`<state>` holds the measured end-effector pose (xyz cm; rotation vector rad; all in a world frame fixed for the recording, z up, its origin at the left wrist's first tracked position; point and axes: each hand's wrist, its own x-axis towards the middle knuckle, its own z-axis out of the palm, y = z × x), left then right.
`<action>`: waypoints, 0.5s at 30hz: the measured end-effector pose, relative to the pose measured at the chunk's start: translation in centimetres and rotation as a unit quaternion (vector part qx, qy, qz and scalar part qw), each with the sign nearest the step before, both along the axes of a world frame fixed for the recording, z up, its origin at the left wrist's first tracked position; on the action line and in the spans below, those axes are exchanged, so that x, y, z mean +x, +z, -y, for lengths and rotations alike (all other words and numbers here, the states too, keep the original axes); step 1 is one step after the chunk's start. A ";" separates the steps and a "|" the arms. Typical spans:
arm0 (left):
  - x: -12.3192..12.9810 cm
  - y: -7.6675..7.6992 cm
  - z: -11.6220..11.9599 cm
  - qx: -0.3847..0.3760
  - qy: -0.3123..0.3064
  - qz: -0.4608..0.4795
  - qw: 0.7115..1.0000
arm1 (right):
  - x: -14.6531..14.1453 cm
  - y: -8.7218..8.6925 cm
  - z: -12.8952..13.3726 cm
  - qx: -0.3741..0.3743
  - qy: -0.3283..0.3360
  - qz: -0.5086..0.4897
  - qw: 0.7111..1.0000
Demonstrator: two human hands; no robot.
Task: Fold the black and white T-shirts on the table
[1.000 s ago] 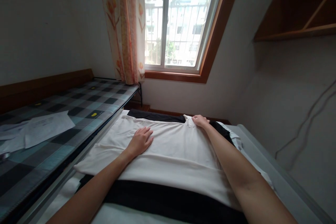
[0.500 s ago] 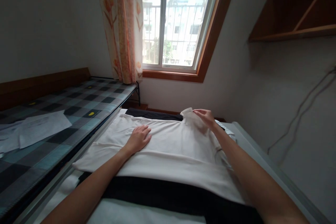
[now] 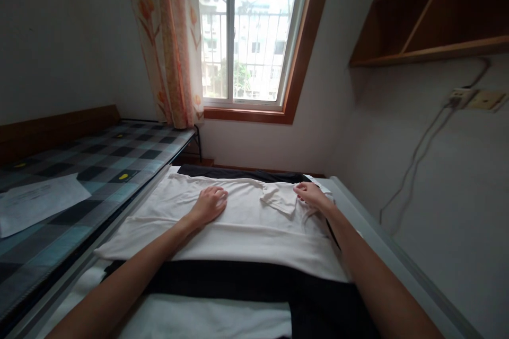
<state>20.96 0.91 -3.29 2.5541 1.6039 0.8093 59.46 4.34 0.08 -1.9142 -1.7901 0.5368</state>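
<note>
A white garment (image 3: 246,228) lies spread over black cloth (image 3: 222,278), with paler cloth showing at the near edge. My left hand (image 3: 209,205) rests flat on the middle of the white garment, fingers slightly spread. At the garment's far right, my right hand (image 3: 312,194) pinches its edge between thumb and fingers. Just left of that hand, a sleeve-like flap (image 3: 280,197) lies folded over onto the garment.
Left of the garment is a checkered mattress (image 3: 155,140) with paper sheets (image 3: 43,201) on it. A window (image 3: 254,37) with a floral curtain (image 3: 170,42) is ahead. A wooden shelf (image 3: 429,53) and a socket with cables (image 3: 457,98) are on the right wall.
The flap that my right hand held raised now lies flat, folded inward on the garment. My right hand has come down a little. The view has turned slightly right.
</note>
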 end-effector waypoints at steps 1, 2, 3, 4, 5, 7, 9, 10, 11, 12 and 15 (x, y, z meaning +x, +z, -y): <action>1.2 0.3 -0.3 -0.010 -0.017 0.011 1.000 | -0.6 -0.4 0.2 -0.002 -0.013 0.009 1.000; 2.5 0.6 -0.7 -0.026 -0.033 0.025 0.999 | -1.2 -0.9 0.5 0.004 -0.023 0.019 1.000; 3.9 0.9 -1.3 -0.049 -0.043 0.043 0.997 | -1.9 -1.3 0.8 0.015 -0.035 0.032 0.999; 5.3 1.1 -1.8 -0.079 -0.051 0.063 0.994 | -2.6 -1.7 1.2 0.030 -0.052 0.048 0.997; 6.7 1.3 -2.5 -0.113 -0.056 0.086 0.988 | -3.1 -2.0 1.6 0.044 -0.075 0.069 0.994; 9.4 1.5 -3.8 -0.178 -0.051 0.144 0.972 | -3.9 -2.4 2.2 0.069 -0.123 0.111 0.984; 11.7 1.4 -5.1 -0.220 -0.028 0.204 0.953 | -4.1 -2.6 2.5 0.077 -0.149 0.133 0.977; 12.6 1.3 -5.7 -0.229 -0.016 0.226 0.947 | -4.0 -2.7 2.5 0.075 -0.154 0.133 0.976; 13.4 1.1 -6.3 -0.232 -0.005 0.241 0.942 | -3.8 -2.7 2.4 0.073 -0.155 0.127 0.977; 14.1 1.0 -6.8 -0.229 0.002 0.249 0.941 | -3.5 -2.8 2.3 0.071 -0.154 0.115 0.979; 15.6 0.3 -7.8 -0.217 0.018 0.268 0.938 | -2.6 -3.2 1.6 0.084 -0.150 0.058 0.983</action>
